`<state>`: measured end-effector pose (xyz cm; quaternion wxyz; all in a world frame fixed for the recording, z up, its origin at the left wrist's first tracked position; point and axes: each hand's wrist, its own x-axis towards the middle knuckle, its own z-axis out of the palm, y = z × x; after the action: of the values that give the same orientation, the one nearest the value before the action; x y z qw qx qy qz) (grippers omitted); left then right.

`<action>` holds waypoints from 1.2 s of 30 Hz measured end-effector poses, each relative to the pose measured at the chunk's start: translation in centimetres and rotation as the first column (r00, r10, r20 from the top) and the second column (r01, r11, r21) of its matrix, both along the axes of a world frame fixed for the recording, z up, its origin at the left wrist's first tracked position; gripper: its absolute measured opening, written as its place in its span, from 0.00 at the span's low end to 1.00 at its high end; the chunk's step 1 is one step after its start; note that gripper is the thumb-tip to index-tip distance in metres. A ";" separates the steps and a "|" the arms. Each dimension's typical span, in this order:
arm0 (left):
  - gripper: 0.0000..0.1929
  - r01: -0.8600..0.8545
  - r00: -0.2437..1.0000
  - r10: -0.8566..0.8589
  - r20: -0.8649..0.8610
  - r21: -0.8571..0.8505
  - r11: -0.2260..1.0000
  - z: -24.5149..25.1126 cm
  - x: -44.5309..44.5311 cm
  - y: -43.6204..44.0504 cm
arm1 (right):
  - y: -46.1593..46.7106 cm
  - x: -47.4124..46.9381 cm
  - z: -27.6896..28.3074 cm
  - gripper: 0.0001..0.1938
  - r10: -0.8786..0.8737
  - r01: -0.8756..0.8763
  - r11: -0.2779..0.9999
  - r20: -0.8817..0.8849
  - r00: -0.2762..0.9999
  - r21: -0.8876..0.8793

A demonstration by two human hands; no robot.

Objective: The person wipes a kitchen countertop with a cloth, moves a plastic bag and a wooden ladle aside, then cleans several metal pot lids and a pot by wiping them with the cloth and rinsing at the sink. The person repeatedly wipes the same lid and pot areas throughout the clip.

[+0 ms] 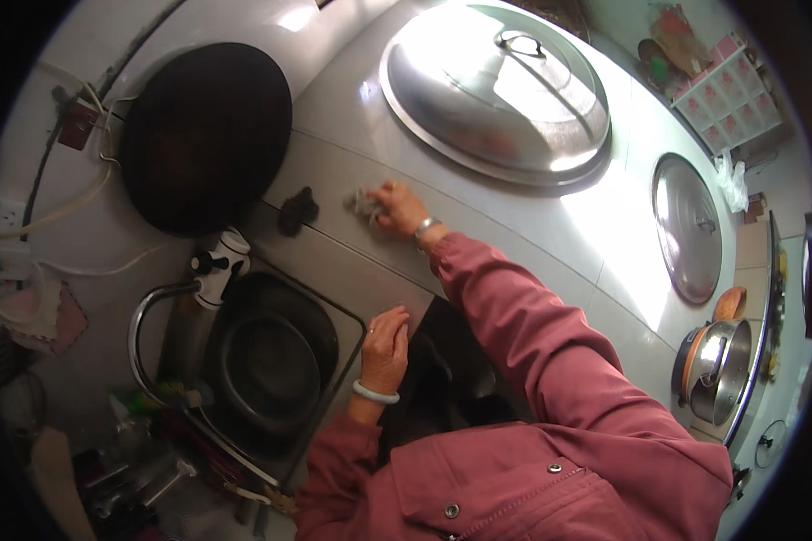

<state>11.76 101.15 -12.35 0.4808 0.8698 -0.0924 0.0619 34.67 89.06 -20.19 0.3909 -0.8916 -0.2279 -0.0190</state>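
Note:
My right hand [400,208], with a metal bracelet at the wrist, presses a greyish crumpled cloth or scrubber [363,203] onto the light tiled counter [406,260]. Left of it on the same surface lies a dark, clumped scouring pad or rag [299,212]. My left hand [384,345], wearing a ring and a pale bangle, rests at the counter's front edge beside the sink, fingers extended and nothing visible in it. Its palm side is hidden. A round dark basin or pan [271,365] sits in the dark sink [328,314].
A large domed metal lid [494,101] lies beyond my right hand, with a flatter lid [689,226] and a metal pot [720,372] to the right. At left are a big round black pan or lid [206,138], the faucet [222,267] and cables [74,220].

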 end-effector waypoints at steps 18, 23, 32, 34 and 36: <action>0.12 -0.138 0.989 0.133 0.060 0.092 0.986 -2.9 6.2 4.6 | 0.7 8.8 -3.1 0.27 0.071 -0.076 0.997 0.143 0.987 0.030; 0.24 -0.143 0.985 0.108 0.138 0.283 0.948 -4.4 13.3 5.1 | -3.6 2.3 1.2 0.18 0.228 -0.229 0.973 0.092 0.969 -0.004; 0.36 0.082 0.987 0.014 -0.160 0.574 0.815 -5.8 26.2 3.7 | -4.8 6.3 6.0 0.16 -0.133 0.158 0.956 -0.112 0.985 0.249; 0.36 0.120 0.983 -0.006 -0.184 0.619 0.776 -5.6 26.3 3.3 | -3.6 8.9 6.0 0.16 -0.170 0.163 0.955 0.006 0.985 0.247; 0.36 0.155 0.977 -0.015 -0.214 0.657 0.738 -5.2 26.2 3.0 | -1.8 12.7 5.6 0.16 -0.181 0.132 0.953 0.161 0.970 0.272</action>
<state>37.97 104.19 -17.59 0.1454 0.9807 -0.1009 -0.0826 47.34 87.29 -14.63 0.4785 -0.8425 -0.1869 -0.1620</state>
